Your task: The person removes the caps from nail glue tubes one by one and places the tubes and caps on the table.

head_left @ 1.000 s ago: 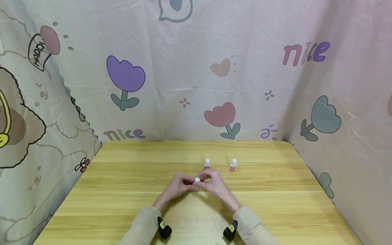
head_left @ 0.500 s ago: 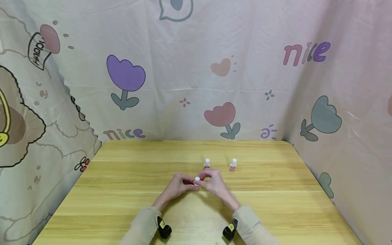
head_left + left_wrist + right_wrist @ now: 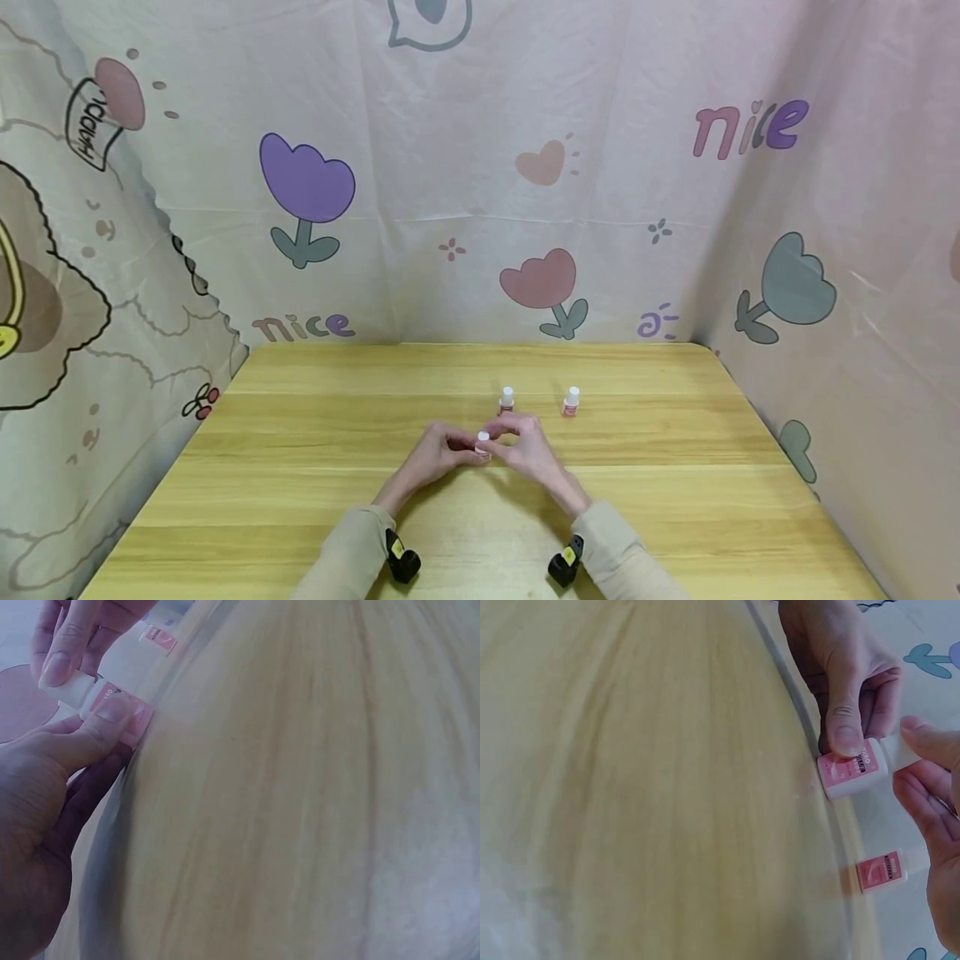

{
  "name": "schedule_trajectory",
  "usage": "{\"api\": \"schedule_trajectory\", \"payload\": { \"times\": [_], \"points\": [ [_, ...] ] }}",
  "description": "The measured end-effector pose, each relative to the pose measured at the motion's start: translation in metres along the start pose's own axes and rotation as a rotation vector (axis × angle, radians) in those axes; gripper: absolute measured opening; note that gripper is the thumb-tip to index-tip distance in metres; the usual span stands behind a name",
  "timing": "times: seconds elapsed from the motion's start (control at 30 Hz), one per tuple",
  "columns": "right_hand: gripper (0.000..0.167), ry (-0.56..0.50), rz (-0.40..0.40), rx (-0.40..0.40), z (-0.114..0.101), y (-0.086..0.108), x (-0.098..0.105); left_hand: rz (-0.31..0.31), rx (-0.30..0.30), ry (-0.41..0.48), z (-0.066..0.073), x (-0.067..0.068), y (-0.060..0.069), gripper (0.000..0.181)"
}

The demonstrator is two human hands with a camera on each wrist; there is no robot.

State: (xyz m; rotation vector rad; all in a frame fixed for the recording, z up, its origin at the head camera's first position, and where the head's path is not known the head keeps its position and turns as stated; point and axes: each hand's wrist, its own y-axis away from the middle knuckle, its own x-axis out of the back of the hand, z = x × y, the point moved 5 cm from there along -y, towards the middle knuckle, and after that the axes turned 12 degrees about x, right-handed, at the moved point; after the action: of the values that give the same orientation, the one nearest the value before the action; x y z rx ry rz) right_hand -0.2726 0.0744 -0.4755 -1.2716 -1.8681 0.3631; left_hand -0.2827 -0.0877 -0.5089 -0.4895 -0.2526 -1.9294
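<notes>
Near the middle of the table, my left hand [image 3: 437, 454] holds a small white bottle [image 3: 847, 771] with a pink label by its body, thumb on the label. The fingers and thumb of my right hand [image 3: 528, 454] pinch its white cap [image 3: 900, 752]. In the left wrist view, the bottle's lower end is at the table surface; whether it touches cannot be told. A second bottle [image 3: 507, 402] of the same kind stands just behind my right hand, its base partly hidden. Farther right, a third one [image 3: 571, 402] stands upright.
The wooden table [image 3: 315, 392] reaches back to a patterned cloth [image 3: 435, 167], which also hangs at both sides. A black wrist camera [image 3: 402, 562] is strapped at my left cuff, another black camera [image 3: 566, 562] at my right.
Both hands stay in nearly the same place. My right thumb has shifted slightly at the cap, and a little more of the held bottle shows. The two standing bottles have not moved.
</notes>
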Motion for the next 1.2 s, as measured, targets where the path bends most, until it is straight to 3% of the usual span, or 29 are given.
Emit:
{"api": "schedule_trajectory", "payload": {
  "times": [0.23, 0.47, 0.77, 0.97, 1.2],
  "points": [
    [0.017, 0.019, -0.023, -0.067, 0.001, -0.002, 0.0004, -0.002, 0.007, 0.024, 0.0007, -0.0006, 0.0002, 0.014],
    [0.012, 0.067, -0.03, -0.018, -0.0009, -0.0033, -0.0008, -0.006, -0.005, 0.016, 0.0013, -0.0006, -0.0002, 0.015],
    [0.01, 0.04, -0.025, 0.013, 0.001, -0.0016, -0.0013, -0.003, -0.034, 0.019, -0.0001, -0.0007, -0.0003, 0.015],
    [0.015, 0.004, -0.016, 0.032, 0.0013, 0.0002, -0.0009, -0.004, -0.024, 0.001, -0.0003, -0.0006, -0.0003, 0.017],
    [0.019, 0.002, 0.009, -0.032, -0.0006, 0.0001, 0.0006, -0.002, -0.056, -0.003, 0.001, -0.0007, -0.0002, 0.015]
  ]
}}
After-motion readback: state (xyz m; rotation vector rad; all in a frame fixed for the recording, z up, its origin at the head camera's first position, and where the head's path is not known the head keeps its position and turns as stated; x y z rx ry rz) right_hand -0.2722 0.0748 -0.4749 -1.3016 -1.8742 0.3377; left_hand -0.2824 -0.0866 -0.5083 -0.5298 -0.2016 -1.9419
